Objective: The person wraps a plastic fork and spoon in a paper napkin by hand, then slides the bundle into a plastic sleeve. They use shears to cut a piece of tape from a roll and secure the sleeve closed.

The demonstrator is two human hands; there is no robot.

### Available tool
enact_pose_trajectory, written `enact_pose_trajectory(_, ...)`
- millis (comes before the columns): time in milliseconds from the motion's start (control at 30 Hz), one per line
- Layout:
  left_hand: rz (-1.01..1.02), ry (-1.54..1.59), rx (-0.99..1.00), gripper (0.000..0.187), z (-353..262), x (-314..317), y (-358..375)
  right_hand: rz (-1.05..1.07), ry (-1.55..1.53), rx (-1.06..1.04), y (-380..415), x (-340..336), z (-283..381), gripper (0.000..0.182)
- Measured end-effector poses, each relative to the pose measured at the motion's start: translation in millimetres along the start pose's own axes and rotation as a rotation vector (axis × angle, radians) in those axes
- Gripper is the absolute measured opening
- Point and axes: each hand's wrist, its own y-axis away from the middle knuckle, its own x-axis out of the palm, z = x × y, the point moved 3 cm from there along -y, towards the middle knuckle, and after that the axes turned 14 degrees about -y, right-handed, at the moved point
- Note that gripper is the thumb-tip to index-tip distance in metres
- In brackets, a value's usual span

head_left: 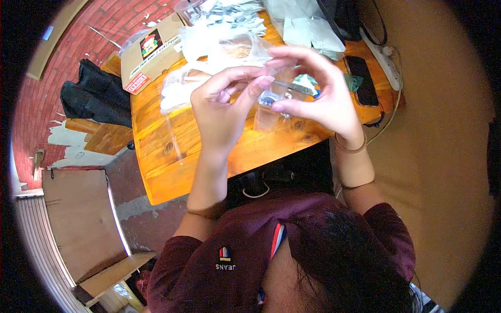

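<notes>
Both my hands are raised over the wooden table [167, 151], close together. My left hand [222, 101] is closed in a pinch, thumb against forefinger, with a bit of clear plastic [284, 63] at its fingertips. My right hand [331, 91] curves in from the other side, fingers and thumb wide apart, its upper fingertips near the left ones. Between the hands, a narrow grey metal tool [292, 87] shows beyond the fingers. Below the right thumb is a small clear packet [266, 122], with a dark round labelled piece [269, 98] at its top.
A cardboard box [156, 49] with a fragile sticker stands at the back left, dark cloth [94, 94] beside it. White plastic bags [224, 44] and piled packets [237, 18] cover the far side. At right lie a black phone [361, 81] and a white power strip [383, 62].
</notes>
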Motion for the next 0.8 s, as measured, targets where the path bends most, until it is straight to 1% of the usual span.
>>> enact_pose_trajectory(100,0.017,-0.024,0.009,0.013,-3,-2,-5,0.191,0.168,0.151,6,-2,-11,0.033)
enact_pose_trajectory(133,0.026,-0.032,0.008,0.012,-4,-3,-6,0.229,0.198,0.150,5,-1,-11,0.028)
enact_pose_trajectory(233,0.019,-0.047,0.095,0.012,-8,-6,-5,0.228,0.168,0.157,5,1,-9,0.020)
enact_pose_trajectory(333,-0.009,-0.092,0.221,0.012,-10,-11,-3,0.221,0.220,-0.052,5,4,-4,0.016)
enact_pose_trajectory(433,0.022,-0.137,0.389,0.013,-22,-16,-4,0.170,0.276,-0.331,9,8,-1,0.017)
enact_pose_trajectory(533,0.074,-0.258,0.470,0.013,-27,-18,10,0.199,0.356,-0.469,16,8,-8,0.022)
enact_pose_trajectory(633,0.187,-0.364,0.573,0.012,-15,-12,28,0.204,0.435,-0.530,39,12,-28,0.024)
enact_pose_trajectory(700,0.321,-0.248,0.496,0.013,2,-13,44,0.190,0.526,-0.490,63,14,-36,0.024)
enact_pose_trajectory(733,0.387,-0.190,0.456,0.014,10,-14,52,0.214,0.524,-0.459,78,13,-44,0.024)
enact_pose_trajectory(800,0.492,-0.235,0.435,0.015,18,-14,70,0.245,0.517,-0.396,102,14,-55,0.022)
